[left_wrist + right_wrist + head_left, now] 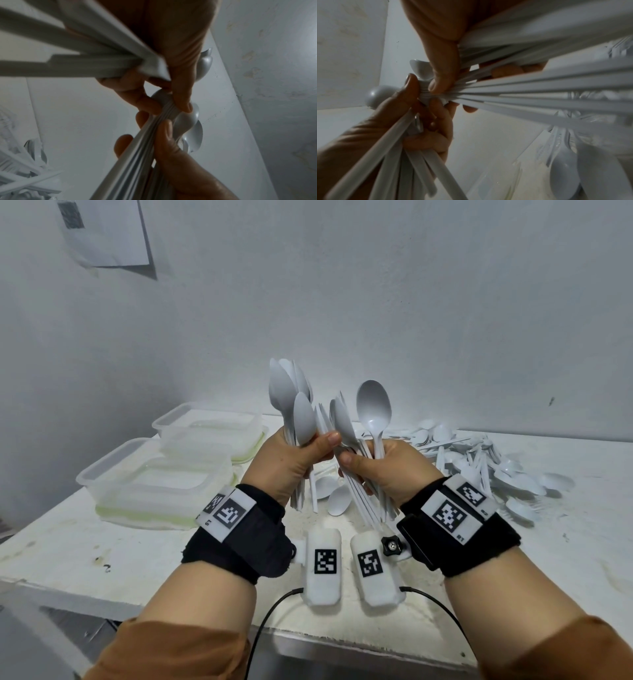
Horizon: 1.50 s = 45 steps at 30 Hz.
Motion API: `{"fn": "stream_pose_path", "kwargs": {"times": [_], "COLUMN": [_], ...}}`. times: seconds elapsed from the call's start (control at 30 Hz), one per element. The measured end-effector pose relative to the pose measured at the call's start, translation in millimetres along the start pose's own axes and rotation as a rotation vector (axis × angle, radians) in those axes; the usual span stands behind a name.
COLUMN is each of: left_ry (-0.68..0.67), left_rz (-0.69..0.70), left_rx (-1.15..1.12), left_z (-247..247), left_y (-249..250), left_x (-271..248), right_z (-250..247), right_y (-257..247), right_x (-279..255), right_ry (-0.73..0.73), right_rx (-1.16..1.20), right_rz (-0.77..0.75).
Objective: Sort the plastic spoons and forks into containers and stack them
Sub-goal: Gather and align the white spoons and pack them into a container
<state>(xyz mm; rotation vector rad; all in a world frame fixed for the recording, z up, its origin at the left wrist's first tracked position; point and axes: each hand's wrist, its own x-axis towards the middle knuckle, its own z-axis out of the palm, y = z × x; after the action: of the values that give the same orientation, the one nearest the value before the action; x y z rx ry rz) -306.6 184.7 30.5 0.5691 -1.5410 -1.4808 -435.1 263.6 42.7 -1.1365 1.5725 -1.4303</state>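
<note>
Above the table's middle, my left hand (308,453) grips a bundle of white plastic spoons (291,395), bowls up. Beside it, thumbs nearly touching, my right hand (363,460) grips a second bundle of cutlery (346,426), its handles fanned out downward. One spoon (373,405) in that bundle faces me. In the left wrist view the left thumb (181,94) and the right thumb (164,135) press on packed handles (137,148). The right wrist view has the right thumb (443,67) on fanned handles (539,94). Whether forks are among them I cannot tell.
A loose pile of white cutlery (479,460) lies at the table's right back. Two spoons (335,494) lie under my hands. Two clear lidded containers (85,475) (191,436) stand at the left. The white table (137,549) abuts a grey wall.
</note>
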Motion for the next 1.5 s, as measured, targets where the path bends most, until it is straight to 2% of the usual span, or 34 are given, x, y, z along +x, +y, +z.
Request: {"fn": "stream_pose_path", "kwargs": {"times": [0.33,0.47,0.53,0.63,0.87,1.17,1.33,1.5], "left_ry": [0.06,0.086,0.09,0.082,0.063,0.073,0.089,0.073], "left_rz": [-0.013,-0.01,-0.014,-0.015,-0.041,-0.042,-0.037,-0.026], "left_rx": [0.015,-0.018,-0.012,0.008,0.02,-0.002,-0.001,-0.051], "left_z": [-2.2,-5.7,-6.1,-5.7,-4.8,-2.3,-1.1,1.4], "left_y": [3.5,5.0,4.8,4.9,6.5,8.4,10.6,13.3], "left_x": [-0.9,0.7,0.7,0.4,-0.5,-1.5,-4.1,-6.6], "right_z": [-3.0,-4.7,-5.5,-4.3,-3.1,-0.8,0.5,3.2], "right_y": [3.4,4.8,4.7,3.2,3.0,0.7,-0.1,0.0], "right_x": [0.6,4.9,6.2,6.5,6.6,3.8,0.7,-1.0], "right_ry": [-0.029,0.05,0.088,0.064,0.048,0.143,0.179,0.159], "right_rx": [0.052,0.104,0.08,-0.021,-0.057,-0.057,-0.197,-0.202], "right_rz": [0.007,-0.02,-0.052,-0.093,-0.121,-0.203,-0.271,-0.275]}}
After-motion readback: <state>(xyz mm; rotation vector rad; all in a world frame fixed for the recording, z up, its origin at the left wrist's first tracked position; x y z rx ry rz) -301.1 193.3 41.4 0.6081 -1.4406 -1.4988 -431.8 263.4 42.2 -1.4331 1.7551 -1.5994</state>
